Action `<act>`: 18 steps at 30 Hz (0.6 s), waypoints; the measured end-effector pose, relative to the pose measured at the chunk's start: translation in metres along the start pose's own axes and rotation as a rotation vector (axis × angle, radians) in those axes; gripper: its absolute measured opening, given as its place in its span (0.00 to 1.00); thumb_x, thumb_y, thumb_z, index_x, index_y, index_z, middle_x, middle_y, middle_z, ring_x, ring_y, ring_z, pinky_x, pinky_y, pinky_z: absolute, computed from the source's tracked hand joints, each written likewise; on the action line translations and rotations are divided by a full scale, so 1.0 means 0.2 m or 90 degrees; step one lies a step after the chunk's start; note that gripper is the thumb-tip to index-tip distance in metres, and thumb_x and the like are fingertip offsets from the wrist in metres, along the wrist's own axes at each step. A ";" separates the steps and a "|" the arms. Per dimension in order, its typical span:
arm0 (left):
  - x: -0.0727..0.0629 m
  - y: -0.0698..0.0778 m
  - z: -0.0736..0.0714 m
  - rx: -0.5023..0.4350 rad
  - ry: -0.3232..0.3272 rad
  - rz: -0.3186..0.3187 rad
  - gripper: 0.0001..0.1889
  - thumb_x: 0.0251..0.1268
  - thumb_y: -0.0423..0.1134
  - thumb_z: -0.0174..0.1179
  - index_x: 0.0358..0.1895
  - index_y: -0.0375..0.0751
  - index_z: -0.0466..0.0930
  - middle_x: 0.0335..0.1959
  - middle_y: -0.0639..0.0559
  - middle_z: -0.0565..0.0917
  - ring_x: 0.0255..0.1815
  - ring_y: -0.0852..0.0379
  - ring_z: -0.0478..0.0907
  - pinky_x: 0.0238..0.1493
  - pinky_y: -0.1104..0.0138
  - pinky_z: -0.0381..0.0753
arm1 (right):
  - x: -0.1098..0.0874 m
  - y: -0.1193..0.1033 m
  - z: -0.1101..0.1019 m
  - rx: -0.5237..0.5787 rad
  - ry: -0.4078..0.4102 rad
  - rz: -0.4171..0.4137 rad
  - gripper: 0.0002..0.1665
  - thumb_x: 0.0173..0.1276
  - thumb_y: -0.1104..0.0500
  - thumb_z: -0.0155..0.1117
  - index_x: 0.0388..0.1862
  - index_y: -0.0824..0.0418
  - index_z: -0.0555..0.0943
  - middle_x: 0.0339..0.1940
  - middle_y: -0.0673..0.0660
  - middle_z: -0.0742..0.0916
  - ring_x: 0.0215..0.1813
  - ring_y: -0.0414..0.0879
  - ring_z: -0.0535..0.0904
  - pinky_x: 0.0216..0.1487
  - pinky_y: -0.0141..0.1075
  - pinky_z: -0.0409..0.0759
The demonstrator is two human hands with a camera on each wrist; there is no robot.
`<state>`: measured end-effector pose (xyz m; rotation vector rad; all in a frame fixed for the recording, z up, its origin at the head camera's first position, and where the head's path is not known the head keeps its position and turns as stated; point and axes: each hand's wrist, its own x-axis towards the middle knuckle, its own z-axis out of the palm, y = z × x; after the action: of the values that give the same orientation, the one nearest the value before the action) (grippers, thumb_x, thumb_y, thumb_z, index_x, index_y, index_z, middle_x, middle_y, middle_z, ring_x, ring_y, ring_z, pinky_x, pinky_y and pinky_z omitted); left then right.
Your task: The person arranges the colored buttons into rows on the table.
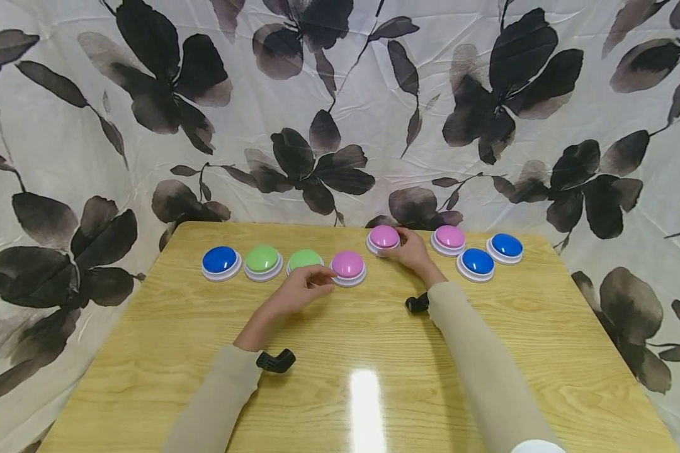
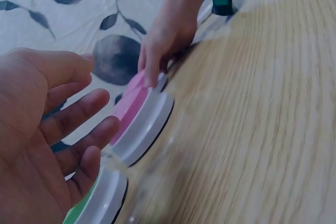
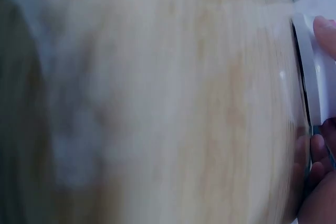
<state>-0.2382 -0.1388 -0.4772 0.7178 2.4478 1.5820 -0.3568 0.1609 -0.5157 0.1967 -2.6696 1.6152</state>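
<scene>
From where I stand behind the person, the right hand (image 1: 411,251) has thumb and fingers clamped on a glossy pink domed button with a round white base (image 1: 384,236), at its ten o'clock. The left hand (image 1: 301,290) holds nothing, fingers loosely bent and apart; a second pink domed button (image 1: 348,263) sits just beside it at two o'clock, a light-green domed button (image 1: 304,257) at twelve.

A pale cloth (image 1: 391,135) with dark flowers hangs behind the wood-grain surface (image 1: 340,327), where a bright glare (image 1: 366,409) shines
</scene>
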 end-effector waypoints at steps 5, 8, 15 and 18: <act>0.02 0.02 0.07 0.013 -0.018 0.005 0.15 0.67 0.33 0.62 0.54 0.31 0.80 0.39 0.51 0.83 0.42 0.54 0.79 0.44 0.62 0.78 | 0.00 0.01 -0.01 -0.037 0.005 0.007 0.52 0.47 0.53 0.83 0.68 0.68 0.69 0.63 0.65 0.76 0.64 0.54 0.71 0.66 0.43 0.66; 0.03 0.02 0.10 0.009 -0.030 0.015 0.15 0.67 0.34 0.61 0.54 0.31 0.80 0.40 0.50 0.83 0.43 0.54 0.79 0.45 0.62 0.78 | -0.01 0.01 -0.01 -0.047 0.013 0.011 0.51 0.47 0.51 0.83 0.67 0.67 0.69 0.63 0.64 0.77 0.64 0.54 0.70 0.67 0.43 0.66; 0.06 0.02 0.17 -0.012 -0.041 0.035 0.14 0.66 0.33 0.62 0.52 0.30 0.80 0.41 0.46 0.84 0.42 0.53 0.79 0.46 0.63 0.79 | -0.03 0.01 -0.02 -0.037 0.022 0.024 0.49 0.47 0.51 0.83 0.66 0.66 0.71 0.60 0.62 0.78 0.59 0.53 0.74 0.62 0.44 0.70; 0.06 0.00 0.19 -0.013 -0.038 0.038 0.14 0.66 0.33 0.62 0.52 0.29 0.79 0.40 0.46 0.83 0.41 0.53 0.79 0.44 0.64 0.80 | -0.05 0.00 -0.03 -0.029 0.022 0.022 0.48 0.47 0.52 0.82 0.65 0.65 0.71 0.58 0.62 0.78 0.55 0.53 0.75 0.57 0.43 0.73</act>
<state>-0.2345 -0.1009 -0.4920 0.8307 2.3861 1.5793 -0.3467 0.1661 -0.5136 0.1206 -2.6959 1.5498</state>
